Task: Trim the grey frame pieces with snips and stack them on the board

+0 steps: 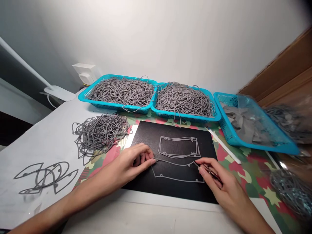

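A thin grey rubber gasket frame (177,178) lies on a black mat (146,133) in front of me. My left hand (133,160) pinches the frame's upper left corner, fingers closed on it. My right hand (216,177) touches the frame's upper right corner and grips a slim dark tool (211,172), possibly tweezers. A small stack of similar gasket frames (178,147) lies just behind on the mat.
Two blue baskets (102,103) (195,117) heaped with grey gaskets stand at the back. A third blue basket (255,143) holds grey scraps at right. A loose gasket pile (99,131) and curved offcuts (46,177) lie left. A white lamp base (60,94) sits far left.
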Motion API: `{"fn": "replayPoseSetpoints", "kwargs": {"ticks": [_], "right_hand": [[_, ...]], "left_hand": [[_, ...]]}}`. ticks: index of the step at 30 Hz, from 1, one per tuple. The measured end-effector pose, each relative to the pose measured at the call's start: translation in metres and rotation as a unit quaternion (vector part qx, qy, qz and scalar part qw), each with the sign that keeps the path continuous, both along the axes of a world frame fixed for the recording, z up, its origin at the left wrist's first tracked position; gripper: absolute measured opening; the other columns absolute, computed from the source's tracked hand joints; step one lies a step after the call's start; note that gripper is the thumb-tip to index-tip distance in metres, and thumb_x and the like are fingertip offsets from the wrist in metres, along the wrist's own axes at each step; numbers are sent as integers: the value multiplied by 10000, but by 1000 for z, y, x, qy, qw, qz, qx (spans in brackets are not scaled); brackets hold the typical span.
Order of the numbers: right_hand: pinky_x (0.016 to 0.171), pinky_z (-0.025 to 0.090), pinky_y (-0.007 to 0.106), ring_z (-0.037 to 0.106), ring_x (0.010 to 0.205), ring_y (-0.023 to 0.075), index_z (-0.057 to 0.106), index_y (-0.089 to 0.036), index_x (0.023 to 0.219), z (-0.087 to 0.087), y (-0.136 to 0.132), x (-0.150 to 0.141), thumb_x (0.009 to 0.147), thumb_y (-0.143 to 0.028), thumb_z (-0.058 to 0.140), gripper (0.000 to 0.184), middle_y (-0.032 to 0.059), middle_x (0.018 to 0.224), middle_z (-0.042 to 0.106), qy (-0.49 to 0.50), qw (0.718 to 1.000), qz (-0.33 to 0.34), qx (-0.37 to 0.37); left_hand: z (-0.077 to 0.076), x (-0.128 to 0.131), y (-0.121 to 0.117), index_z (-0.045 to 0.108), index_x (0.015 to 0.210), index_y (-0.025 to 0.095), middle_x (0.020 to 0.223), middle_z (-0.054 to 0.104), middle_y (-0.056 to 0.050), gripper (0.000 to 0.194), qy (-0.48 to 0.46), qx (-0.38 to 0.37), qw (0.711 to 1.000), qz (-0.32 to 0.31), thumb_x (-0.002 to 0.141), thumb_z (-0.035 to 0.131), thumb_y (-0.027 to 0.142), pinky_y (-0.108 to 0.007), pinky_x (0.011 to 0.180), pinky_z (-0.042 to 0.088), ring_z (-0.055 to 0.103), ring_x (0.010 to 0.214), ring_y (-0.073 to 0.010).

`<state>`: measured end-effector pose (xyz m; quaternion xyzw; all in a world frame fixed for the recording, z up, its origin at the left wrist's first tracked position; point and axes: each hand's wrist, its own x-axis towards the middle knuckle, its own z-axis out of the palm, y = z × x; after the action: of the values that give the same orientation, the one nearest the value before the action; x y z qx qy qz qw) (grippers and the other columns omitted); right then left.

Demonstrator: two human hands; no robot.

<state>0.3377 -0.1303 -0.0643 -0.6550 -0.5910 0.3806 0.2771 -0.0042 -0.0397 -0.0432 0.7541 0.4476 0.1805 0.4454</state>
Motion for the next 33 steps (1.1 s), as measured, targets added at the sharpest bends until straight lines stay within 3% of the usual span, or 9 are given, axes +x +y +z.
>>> {"fn": "replayPoseSetpoints", "kwargs": {"ticks": [4,11,15,18,22,25,26,28,33], "right_hand": [[804,664,221,730,885,176,732,-283,1230,-3,2,-4,1052,-660,715,418,29,1005,698,11,1000,-16,4],[669,611,184,615,716,148,726,-263,979,-3,3,-4,1067,-608,714,356,3,833,635,-42,997,-35,51],[648,597,194,605,719,153,724,-267,1004,-7,2,-3,1080,-615,693,357,6,855,638,-60,994,-55,75],[671,583,235,664,810,184,732,-271,1043,-3,8,1,1110,-602,652,347,30,919,680,-82,993,-13,85],[674,510,276,631,758,170,748,-285,1081,23,34,13,1145,-556,620,306,10,930,695,-127,985,97,68],[730,490,278,653,841,171,756,-302,1109,43,59,20,1140,-573,644,295,-8,967,716,-99,966,238,-31],[741,492,274,652,849,169,753,-300,1114,47,65,21,1129,-572,668,285,-15,961,712,-85,961,255,-58],[749,504,264,646,854,167,743,-289,1132,46,71,22,1109,-583,696,299,-16,959,699,-52,961,256,-90],[769,548,250,648,875,170,726,-266,1142,28,64,24,1103,-579,690,318,-3,971,683,-10,973,213,-91]], "left_hand": [[2,3,1,733,1016,235,887,711,10,359,6,14,1000,5,1147,583,534,-270,663,444,603,752,-163],[3,6,2,713,985,228,880,719,8,356,16,51,998,23,1154,530,483,-272,669,444,625,758,-165],[1,6,3,721,989,226,852,711,4,346,5,40,998,38,1132,557,495,-271,646,449,625,735,-168],[0,6,4,724,974,225,826,701,7,345,6,34,999,41,1113,579,506,-273,619,437,591,688,-163],[1,7,4,728,970,230,845,708,8,363,13,44,998,39,1132,552,503,-270,628,431,592,701,-159],[2,7,3,734,962,230,861,719,6,361,10,42,998,39,1127,565,504,-261,618,428,597,705,-155],[1,7,3,739,967,230,851,717,8,353,7,35,999,39,1118,582,507,-257,603,423,592,693,-152],[0,8,3,749,978,229,822,707,11,332,0,22,999,40,1104,607,502,-249,573,411,584,672,-147],[-4,7,3,752,988,224,784,665,14,332,-2,24,999,39,1111,608,497,-247,561,410,568,658,-146]]}}
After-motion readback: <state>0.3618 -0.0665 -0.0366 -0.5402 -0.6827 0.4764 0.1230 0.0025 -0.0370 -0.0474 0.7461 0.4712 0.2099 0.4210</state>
